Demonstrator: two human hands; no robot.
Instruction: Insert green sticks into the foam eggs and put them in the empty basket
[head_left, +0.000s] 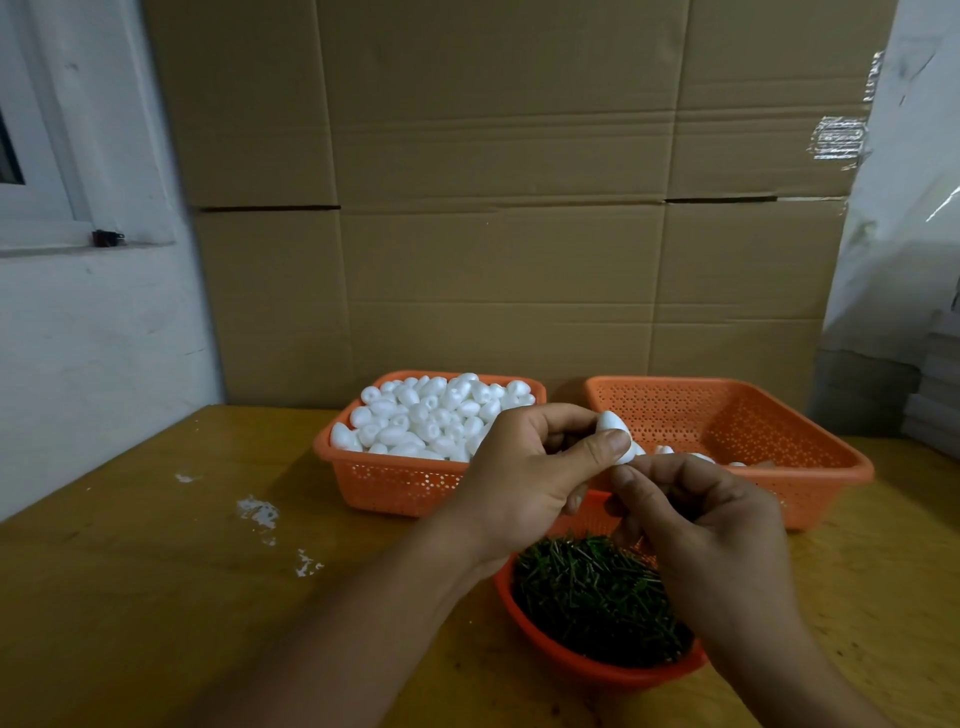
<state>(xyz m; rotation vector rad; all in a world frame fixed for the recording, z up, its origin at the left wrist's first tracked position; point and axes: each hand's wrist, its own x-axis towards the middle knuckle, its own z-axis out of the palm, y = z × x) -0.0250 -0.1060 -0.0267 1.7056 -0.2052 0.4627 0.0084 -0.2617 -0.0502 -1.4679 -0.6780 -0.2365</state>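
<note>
1. centrally, the left hand (524, 467) pinches a white foam egg (615, 435) between its thumb and curled fingers, with the egg poking out to the right past the thumb tip.
2. just below and right of that egg, the right hand (706, 525) has its fingers curled inward, its fingertips meeting the egg's lower end; whether it pinches a green stick there i cannot tell, as the fingers hide it.
3. both hands hover above the near orange basket (545, 639), which is heaped with dark green sticks (592, 592).
4. farther back on the left, another orange basket (395, 483) is filled with loose foam eggs (431, 415).
5. on the far right, a third orange basket (779, 431) holds only a few white eggs (698, 457), seen just behind the right hand's knuckles.
6. all three baskets sit on a yellowish wooden table (156, 571), which carries white flecks (260, 512) on its left part.
7. behind the table stand large cardboard boxes (493, 208).
</note>
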